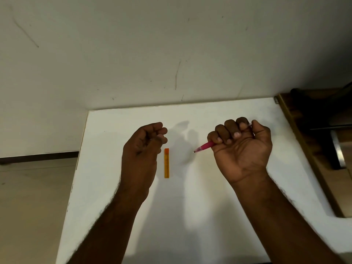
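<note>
A pink mechanical pencil (204, 145) is held in my right hand (242, 147), fist closed round its barrel, palm turned toward me, tip pointing left and down above the white table (190, 206). A slim orange lead case (166, 163) lies flat on the table between my hands, long side running away from me. My left hand (142, 149) hovers just left of the case with its fingers curled in; I cannot see anything held in it.
The table's left edge drops to a tiled floor (34, 197). A white wall (152, 54) stands right behind the table. A wooden piece of furniture (314, 149) with a metal part abuts the right edge.
</note>
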`<state>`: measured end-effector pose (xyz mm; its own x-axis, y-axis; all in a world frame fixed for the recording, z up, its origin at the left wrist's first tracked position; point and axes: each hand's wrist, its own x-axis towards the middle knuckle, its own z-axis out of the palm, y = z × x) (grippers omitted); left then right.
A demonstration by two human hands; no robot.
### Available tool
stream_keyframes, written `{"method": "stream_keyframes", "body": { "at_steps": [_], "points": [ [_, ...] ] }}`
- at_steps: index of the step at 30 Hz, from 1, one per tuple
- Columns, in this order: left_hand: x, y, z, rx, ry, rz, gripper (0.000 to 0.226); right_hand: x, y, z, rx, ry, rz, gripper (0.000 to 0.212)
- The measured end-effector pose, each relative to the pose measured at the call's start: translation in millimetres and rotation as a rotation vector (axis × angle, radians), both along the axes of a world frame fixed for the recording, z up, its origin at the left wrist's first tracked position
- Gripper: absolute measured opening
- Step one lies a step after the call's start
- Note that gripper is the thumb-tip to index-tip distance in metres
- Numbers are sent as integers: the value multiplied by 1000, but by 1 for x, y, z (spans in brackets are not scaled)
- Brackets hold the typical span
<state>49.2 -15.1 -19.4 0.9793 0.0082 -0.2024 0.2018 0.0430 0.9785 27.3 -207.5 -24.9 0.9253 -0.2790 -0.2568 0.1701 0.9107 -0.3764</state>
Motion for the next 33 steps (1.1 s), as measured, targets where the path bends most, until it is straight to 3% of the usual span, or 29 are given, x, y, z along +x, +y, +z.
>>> {"method": "stream_keyframes", "body": {
  "at_steps": [28,33],
  "points": [
    [3,-1,-1,20,2,-19,22,0,6,0,-2,1,77,44],
    [3,-2,-1,41,-1,-25,21,0,9,0,-24,2,82,32]
  ]
}}
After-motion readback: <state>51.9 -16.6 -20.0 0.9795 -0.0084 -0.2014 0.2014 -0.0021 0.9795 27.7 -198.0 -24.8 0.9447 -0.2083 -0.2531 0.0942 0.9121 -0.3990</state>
